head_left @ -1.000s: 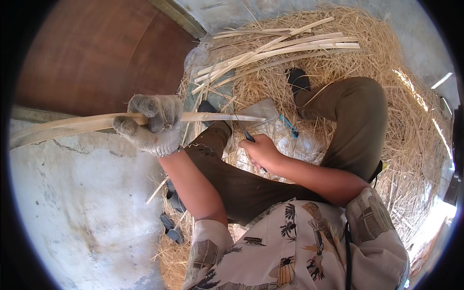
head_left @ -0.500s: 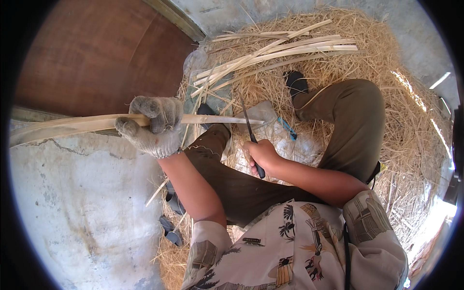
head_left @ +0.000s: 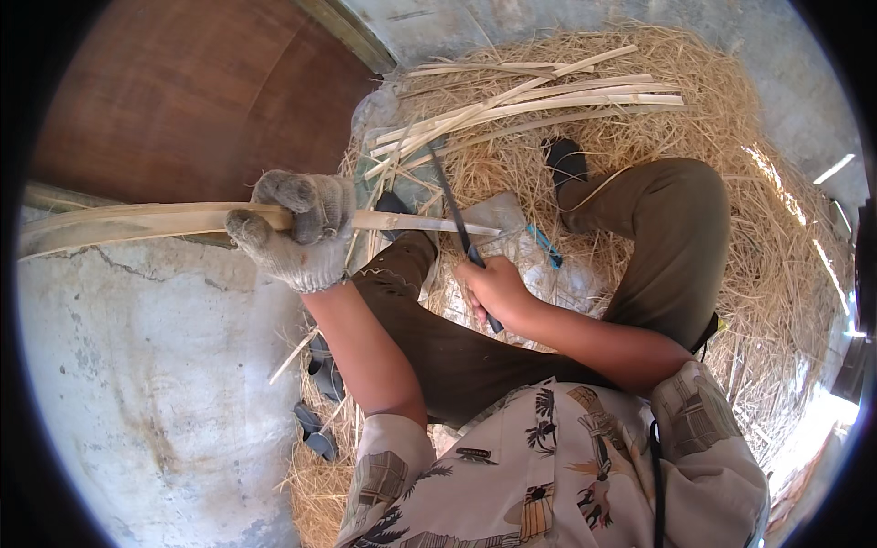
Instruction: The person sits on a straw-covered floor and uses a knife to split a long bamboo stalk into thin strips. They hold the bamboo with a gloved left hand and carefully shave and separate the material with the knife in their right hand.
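Observation:
My left hand (head_left: pixel 306 233), in a worn grey-white work glove, is closed round a long pale bamboo strip (head_left: pixel 137 219). The strip runs out to the left past the wall, and its narrow end points right beyond the glove. My bare right hand (head_left: pixel 495 290) grips the black handle of a long, thin-bladed knife (head_left: pixel 449 192). The blade points up and to the left, crossing the strip near its tip; I cannot tell whether they touch.
Several split strips (head_left: pixel 548 96) lie on a bed of straw shavings (head_left: pixel 694 100) at the far side. A light blue tool (head_left: pixel 544 247) rests between my legs. Dark shoes (head_left: pixel 315 434) lie beside the left wall (head_left: pixel 137 384). A brown wooden panel (head_left: pixel 201 100) stands at the upper left.
The knife blade has tilted further left, its tip shifting left over the strip. My gloved hand has moved slightly right, with the strip's tip staying nearly in place.

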Demonstrator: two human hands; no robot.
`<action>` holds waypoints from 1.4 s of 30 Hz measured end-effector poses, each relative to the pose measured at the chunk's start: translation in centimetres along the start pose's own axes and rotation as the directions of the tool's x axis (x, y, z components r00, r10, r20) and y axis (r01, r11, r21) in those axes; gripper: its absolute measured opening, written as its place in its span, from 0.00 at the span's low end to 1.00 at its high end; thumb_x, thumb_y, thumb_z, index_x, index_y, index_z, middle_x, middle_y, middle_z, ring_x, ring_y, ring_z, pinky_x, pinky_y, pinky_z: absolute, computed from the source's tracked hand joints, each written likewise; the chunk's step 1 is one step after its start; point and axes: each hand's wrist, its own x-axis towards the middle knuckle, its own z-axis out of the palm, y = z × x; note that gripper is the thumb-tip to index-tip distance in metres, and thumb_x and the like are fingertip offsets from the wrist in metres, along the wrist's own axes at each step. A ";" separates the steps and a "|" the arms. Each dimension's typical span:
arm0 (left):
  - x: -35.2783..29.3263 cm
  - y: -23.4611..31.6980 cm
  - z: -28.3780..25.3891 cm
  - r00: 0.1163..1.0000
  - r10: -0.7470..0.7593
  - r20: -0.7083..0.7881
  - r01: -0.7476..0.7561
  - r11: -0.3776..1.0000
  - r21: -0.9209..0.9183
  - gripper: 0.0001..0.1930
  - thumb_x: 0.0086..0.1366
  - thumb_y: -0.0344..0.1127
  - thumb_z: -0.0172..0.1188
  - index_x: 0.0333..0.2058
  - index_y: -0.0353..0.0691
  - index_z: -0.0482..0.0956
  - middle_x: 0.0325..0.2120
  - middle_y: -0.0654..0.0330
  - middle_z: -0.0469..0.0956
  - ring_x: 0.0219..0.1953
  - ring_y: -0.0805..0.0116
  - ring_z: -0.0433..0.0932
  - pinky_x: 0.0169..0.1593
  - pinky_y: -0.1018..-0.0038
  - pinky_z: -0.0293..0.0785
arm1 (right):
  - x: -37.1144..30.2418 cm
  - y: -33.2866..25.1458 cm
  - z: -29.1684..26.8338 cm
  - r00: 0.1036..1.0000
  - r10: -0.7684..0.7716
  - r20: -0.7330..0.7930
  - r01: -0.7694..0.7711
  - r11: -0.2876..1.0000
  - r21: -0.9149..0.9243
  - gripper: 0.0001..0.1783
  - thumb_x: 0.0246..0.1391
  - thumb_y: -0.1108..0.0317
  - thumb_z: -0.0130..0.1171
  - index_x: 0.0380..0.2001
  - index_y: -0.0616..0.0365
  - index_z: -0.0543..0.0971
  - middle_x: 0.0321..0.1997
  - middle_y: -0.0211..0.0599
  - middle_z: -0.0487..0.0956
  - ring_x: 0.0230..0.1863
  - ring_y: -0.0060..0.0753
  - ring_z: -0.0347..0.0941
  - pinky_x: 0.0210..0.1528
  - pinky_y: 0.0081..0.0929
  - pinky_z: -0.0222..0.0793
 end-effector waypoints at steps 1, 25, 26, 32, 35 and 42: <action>-0.2 0.0 0.1 1.000 0.010 -0.024 -0.010 1.000 0.004 0.31 0.56 0.69 0.62 0.26 0.41 0.78 0.08 0.72 0.59 0.12 0.76 0.55 0.19 0.74 0.49 | -0.8 -1.3 0.3 0.996 -0.079 -0.033 0.079 0.997 0.021 0.23 0.60 0.58 0.55 0.14 0.59 0.69 0.10 0.31 0.67 0.10 0.27 0.65 0.15 0.32 0.60; 0.3 -0.3 2.0 1.000 -0.015 0.010 0.014 0.998 0.065 0.31 0.60 0.69 0.58 0.19 0.44 0.72 0.07 0.71 0.58 0.10 0.76 0.52 0.17 0.73 0.47 | -0.8 1.0 0.6 0.985 0.152 -0.077 -0.156 0.987 -0.043 0.23 0.58 0.61 0.53 0.12 0.62 0.68 0.12 0.37 0.70 0.10 0.30 0.68 0.15 0.32 0.64; 0.2 -0.1 1.8 1.000 -0.012 0.010 0.011 0.997 0.075 0.31 0.60 0.69 0.57 0.19 0.44 0.73 0.07 0.71 0.57 0.10 0.76 0.52 0.17 0.73 0.47 | -1.1 0.5 0.8 0.982 0.152 -0.114 -0.152 0.988 0.009 0.22 0.57 0.62 0.54 0.12 0.60 0.68 0.13 0.36 0.70 0.10 0.29 0.66 0.16 0.31 0.64; 0.0 -0.1 1.3 1.000 0.027 -0.006 -0.026 0.995 0.092 0.31 0.61 0.69 0.58 0.22 0.42 0.76 0.07 0.71 0.57 0.10 0.75 0.52 0.17 0.74 0.47 | -2.5 -1.8 1.6 0.979 -0.203 -0.038 0.206 0.948 0.242 0.19 0.62 0.61 0.53 0.18 0.58 0.68 0.15 0.34 0.70 0.12 0.26 0.65 0.19 0.28 0.64; 0.2 -0.3 1.4 1.000 0.016 -0.010 -0.015 0.996 0.090 0.31 0.61 0.69 0.57 0.24 0.42 0.79 0.07 0.71 0.57 0.10 0.76 0.52 0.17 0.74 0.47 | -1.4 0.5 1.1 0.996 -0.089 -0.016 0.091 0.975 0.204 0.19 0.61 0.61 0.53 0.18 0.58 0.68 0.15 0.33 0.70 0.12 0.26 0.65 0.18 0.28 0.64; -0.1 0.2 1.3 1.000 0.002 -0.003 -0.001 0.992 0.124 0.31 0.61 0.69 0.57 0.23 0.42 0.79 0.07 0.71 0.57 0.10 0.76 0.53 0.17 0.73 0.47 | -2.6 -1.9 1.0 0.998 -0.066 0.014 0.067 0.994 -0.091 0.19 0.59 0.62 0.51 0.16 0.59 0.69 0.13 0.31 0.69 0.12 0.25 0.66 0.17 0.30 0.64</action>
